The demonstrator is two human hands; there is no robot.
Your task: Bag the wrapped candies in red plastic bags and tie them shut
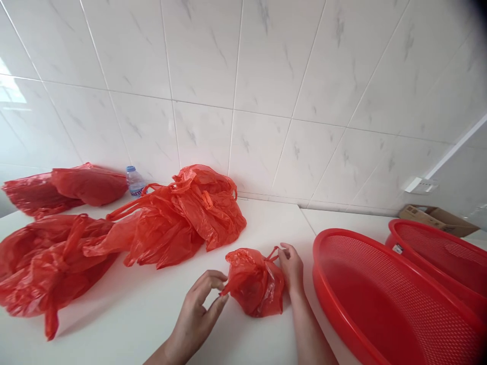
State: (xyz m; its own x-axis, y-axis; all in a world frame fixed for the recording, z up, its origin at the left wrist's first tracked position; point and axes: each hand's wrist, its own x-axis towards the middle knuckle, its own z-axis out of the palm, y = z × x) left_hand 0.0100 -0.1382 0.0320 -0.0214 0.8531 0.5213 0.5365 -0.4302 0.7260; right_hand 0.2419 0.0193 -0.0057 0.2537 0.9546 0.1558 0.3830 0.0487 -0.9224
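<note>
A small red plastic bag [255, 286], bulging with contents I cannot make out, sits on the white table between my two hands. At its left side my left hand [201, 306] pinches a corner of the bag between thumb and fingers. On the other side my right hand [291, 266] grips the thin twisted handle at the bag's upper right. Both handles are drawn out sideways, and the bag's top is gathered. Just behind it lies a heap of crumpled red bags [209, 208].
A knotted red bag [57, 263] and a red bundle [89, 185] lie to the left, near a plastic bottle [134, 180]. On the right stand two red mesh baskets [323, 274], with a cardboard box [437, 218] behind. A tiled wall [262, 147] backs the white table [133, 314].
</note>
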